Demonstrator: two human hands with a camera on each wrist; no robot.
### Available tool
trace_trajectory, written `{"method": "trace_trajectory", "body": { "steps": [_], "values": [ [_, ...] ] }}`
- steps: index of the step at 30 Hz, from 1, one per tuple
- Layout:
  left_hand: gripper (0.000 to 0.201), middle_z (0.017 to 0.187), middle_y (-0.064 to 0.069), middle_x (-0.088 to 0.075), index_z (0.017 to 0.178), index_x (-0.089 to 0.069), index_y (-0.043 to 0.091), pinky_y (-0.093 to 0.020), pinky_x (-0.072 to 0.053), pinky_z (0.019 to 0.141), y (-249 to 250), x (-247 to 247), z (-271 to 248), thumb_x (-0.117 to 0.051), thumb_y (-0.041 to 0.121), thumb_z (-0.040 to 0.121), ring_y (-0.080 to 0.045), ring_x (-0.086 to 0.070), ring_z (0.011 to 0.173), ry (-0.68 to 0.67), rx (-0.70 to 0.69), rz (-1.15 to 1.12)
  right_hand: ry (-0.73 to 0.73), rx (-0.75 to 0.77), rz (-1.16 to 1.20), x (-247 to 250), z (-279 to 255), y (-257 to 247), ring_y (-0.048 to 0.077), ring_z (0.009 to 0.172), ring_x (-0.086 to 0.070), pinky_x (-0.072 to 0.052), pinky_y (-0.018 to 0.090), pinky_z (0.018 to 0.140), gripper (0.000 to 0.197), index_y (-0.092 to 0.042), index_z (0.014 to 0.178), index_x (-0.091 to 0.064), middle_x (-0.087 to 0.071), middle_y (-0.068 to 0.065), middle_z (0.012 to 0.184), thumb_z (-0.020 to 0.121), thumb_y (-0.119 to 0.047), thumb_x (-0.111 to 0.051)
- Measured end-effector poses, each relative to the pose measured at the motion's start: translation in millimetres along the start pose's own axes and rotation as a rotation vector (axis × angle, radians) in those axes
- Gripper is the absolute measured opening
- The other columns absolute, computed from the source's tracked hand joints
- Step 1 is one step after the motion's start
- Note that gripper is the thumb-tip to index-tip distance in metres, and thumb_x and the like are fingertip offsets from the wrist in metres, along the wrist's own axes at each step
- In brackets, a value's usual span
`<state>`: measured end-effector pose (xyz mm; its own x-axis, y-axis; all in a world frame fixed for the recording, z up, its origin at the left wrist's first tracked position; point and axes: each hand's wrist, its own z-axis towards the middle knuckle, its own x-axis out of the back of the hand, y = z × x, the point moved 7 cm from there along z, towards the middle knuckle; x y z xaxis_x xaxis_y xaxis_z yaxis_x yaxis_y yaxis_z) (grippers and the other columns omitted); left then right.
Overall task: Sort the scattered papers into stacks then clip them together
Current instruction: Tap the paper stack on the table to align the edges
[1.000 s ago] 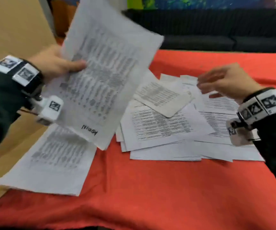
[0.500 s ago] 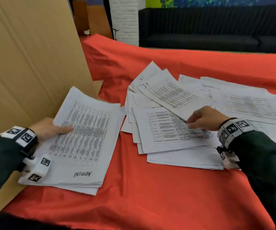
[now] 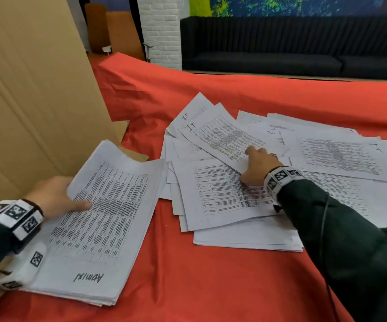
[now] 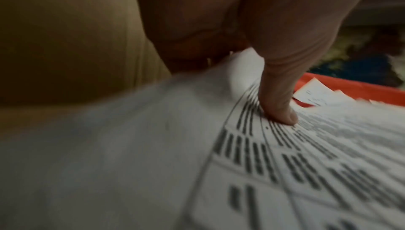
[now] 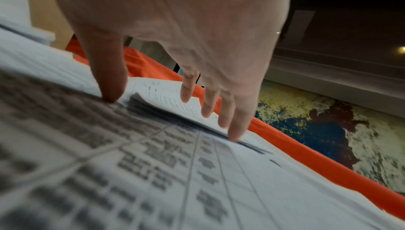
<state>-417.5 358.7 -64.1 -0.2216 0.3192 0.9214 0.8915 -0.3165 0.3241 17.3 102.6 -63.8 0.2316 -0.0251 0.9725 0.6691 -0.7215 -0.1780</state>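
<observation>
White papers [image 3: 225, 194] with black print on a red cloth [image 3: 188, 275]

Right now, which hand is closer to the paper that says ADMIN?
Left. The left hand holds the ADMIN stack at its edge, thumb pressed on the top page. The right hand is off to the side, fingers on an IT sheet in the scattered pile.

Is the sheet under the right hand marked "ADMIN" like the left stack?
No: the sheet under the right hand is marked "IT", while "ADMIN" is on the left stack.
</observation>
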Motion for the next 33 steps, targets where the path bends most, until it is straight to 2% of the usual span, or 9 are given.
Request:
{"method": "trace_trajectory", "body": {
  "steps": [3, 6, 10, 16, 20, 23, 25, 28, 33],
  "values": [
    [0.113, 0.135, -0.013, -0.053, 0.142, -0.046, 0.016, -0.046, -0.048, 0.101, 20.1, 16.3, -0.2, -0.096, 0.060, 0.051, -0.037, -0.054, 0.124, 0.177, -0.038, 0.305, -0.008, 0.027, -0.092, -1.6, 10.6, -8.9, 0.032, 0.096, -0.062, -0.056, 0.041, 0.080, 0.056, -0.015, 0.127, -0.041, -0.058, 0.009, 0.105, 0.083, -0.030, -0.074],
    [0.095, 0.133, -0.011, -0.055, 0.134, -0.053, 0.017, -0.048, -0.043, 0.108, 73.6, 20.5, -15.6, -0.091, 0.062, 0.059, -0.035, -0.052, 0.126, 0.270, -0.251, 0.249, 0.109, 0.023, -0.182, 13.5, 12.3, -7.1, 0.029, 0.083, -0.061, -0.055, 0.039, 0.076, 0.025, -0.011, 0.105, -0.052, -0.057, 0.007, 0.090, 0.090, -0.022, -0.069],
    [0.042, 0.108, 0.005, -0.071, 0.108, -0.065, 0.023, -0.036, -0.057, 0.085, 163.3, -10.1, -38.5, -0.077, 0.054, 0.082, -0.016, -0.072, 0.095, 0.012, -0.399, -0.308, 0.241, 0.023, -0.090, 40.8, -2.9, -8.4, 0.031, 0.077, -0.060, -0.054, 0.036, 0.069, 0.014, -0.009, 0.097, -0.057, -0.051, 0.005, 0.077, 0.088, -0.016, -0.065],
    [0.084, 0.109, -0.016, -0.078, 0.116, -0.060, 0.002, -0.041, -0.062, 0.089, 248.7, -76.4, -27.8, -0.061, 0.077, 0.081, -0.028, -0.079, 0.096, -0.519, -0.041, -1.075, 0.234, 0.204, -0.122, 65.1, -74.3, -51.9, 0.030, 0.067, -0.057, -0.048, 0.032, 0.063, 0.012, -0.015, 0.081, -0.054, -0.051, 0.004, 0.072, 0.085, -0.020, -0.064],
    [0.047, 0.105, -0.013, -0.075, 0.115, -0.065, -0.003, -0.032, -0.063, 0.066, 259.6, -99.9, -0.1, -0.078, 0.035, 0.090, -0.025, -0.074, 0.088, -0.455, 0.026, -1.138, 0.106, 0.473, -0.128, 40.7, -126.2, -82.5, 0.031, 0.070, -0.055, -0.040, 0.031, 0.063, 0.022, -0.016, 0.074, -0.052, -0.047, 0.000, 0.064, 0.085, -0.031, -0.064],
    [0.049, 0.107, -0.020, -0.076, 0.100, -0.071, -0.005, -0.045, -0.064, 0.074, 239.1, -118.5, 34.6, -0.090, 0.020, 0.063, -0.029, -0.075, 0.082, -0.373, 0.013, -0.956, -0.233, 0.536, 0.108, 22.2, -128.3, -71.2, 0.012, 0.086, -0.070, -0.054, 0.029, 0.075, 0.041, -0.022, 0.094, -0.075, -0.074, -0.009, 0.089, 0.077, -0.059, -0.077],
    [0.059, 0.105, -0.025, -0.076, 0.101, -0.074, -0.003, -0.049, -0.063, 0.070, 226.9, -126.1, 55.8, -0.092, 0.023, 0.051, -0.032, -0.075, 0.076, -0.332, -0.015, -0.889, -0.288, 0.428, 0.269, 27.6, -110.6, -46.6, 0.011, 0.098, -0.070, -0.055, 0.034, 0.089, 0.062, -0.021, 0.105, -0.078, -0.077, -0.006, 0.107, 0.077, -0.076, -0.066],
    [0.074, 0.103, -0.019, -0.078, 0.106, -0.073, 0.001, -0.054, -0.062, 0.088, 222.9, -105.0, 45.4, -0.092, 0.033, 0.042, -0.034, -0.076, 0.095, -0.243, -0.039, -0.812, -0.024, 0.088, 0.154, 37.6, -61.7, 19.4, 0.033, 0.112, -0.067, -0.053, 0.039, 0.086, 0.072, -0.005, 0.118, -0.070, -0.069, 0.015, 0.128, 0.087, -0.069, -0.061],
    [0.012, 0.086, -0.007, -0.081, 0.081, -0.081, 0.005, -0.046, -0.062, 0.089, 223.0, -94.2, 39.7, -0.090, 0.008, 0.075, -0.028, -0.077, 0.090, -0.275, -0.057, -0.783, -0.108, -0.319, 0.034, 15.2, -27.1, 86.3, 0.035, 0.122, -0.055, -0.050, 0.039, 0.092, 0.090, -0.002, 0.138, -0.040, -0.054, 0.016, 0.134, 0.075, -0.048, -0.085]
  ]
}}
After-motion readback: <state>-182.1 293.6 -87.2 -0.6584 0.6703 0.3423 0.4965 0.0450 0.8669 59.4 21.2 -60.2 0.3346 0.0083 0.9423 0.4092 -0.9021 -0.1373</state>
